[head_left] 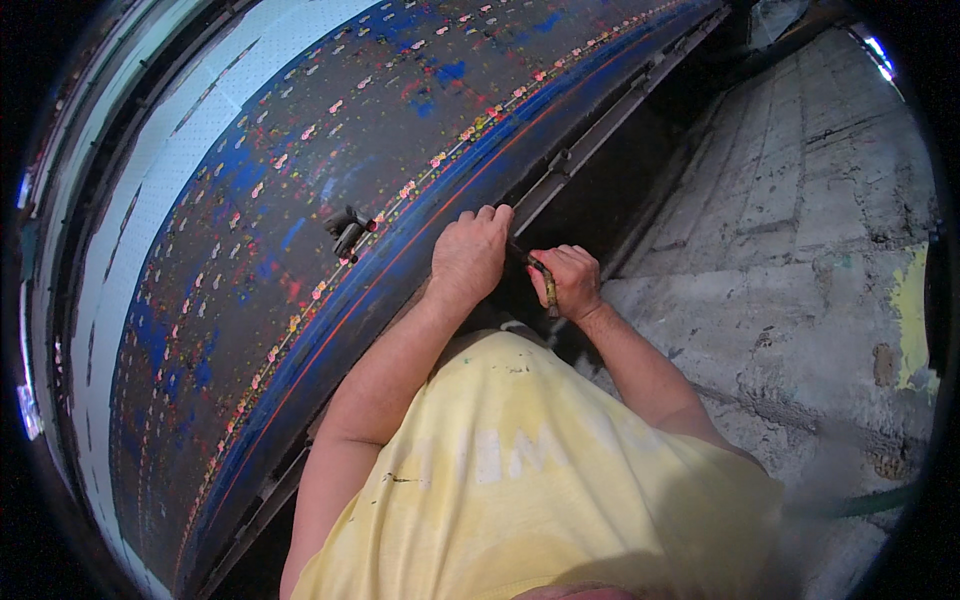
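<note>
My right hand is closed round a short, bent metal bar, worn and stained, like a crank or hooked handle. One end of the bar points down toward my shirt; its other end runs up toward my left hand. My left hand is closed at the near edge of a long paint-spattered table, its fingers curled beside the metal rail. What those fingers grip is hidden. On the table, left of my left hand, lies a small black metal fitting with two rounded parts.
Rows of pink and yellow paint marks and an orange line run along the table. A pale perforated strip borders its far side. A dark gap lies beyond the rail. To the right is a worn concrete floor with a yellow patch.
</note>
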